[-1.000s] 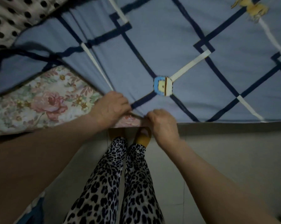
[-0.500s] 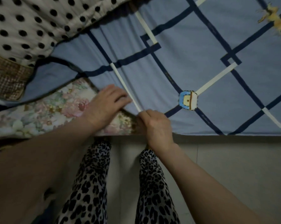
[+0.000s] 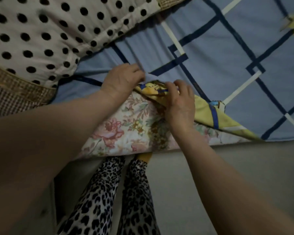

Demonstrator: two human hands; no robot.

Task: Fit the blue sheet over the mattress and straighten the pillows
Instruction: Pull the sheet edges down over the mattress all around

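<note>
Two hands are set on the near edge of the blue sheet (image 3: 219,48), which is spread over most of the bed and is crossed by navy and white bands. Its border is turned back just right of the hands, so that a yellow underside (image 3: 203,112) is shown as a long wedge running toward the right. The left hand (image 3: 121,80) is closed on a pinch of the blue cloth at the fold; the right hand (image 3: 181,100) is curled over the folded yellow edge, fingers bent onto it. Beneath both, the floral mattress cover (image 3: 126,131) is left bare down to the bed's front edge. A polka-dot pillow (image 3: 49,31) lies on the sheet at upper left, near the left hand. Pale floor (image 3: 219,175) lies open to the right of the leopard-print trousers (image 3: 105,197).
</note>
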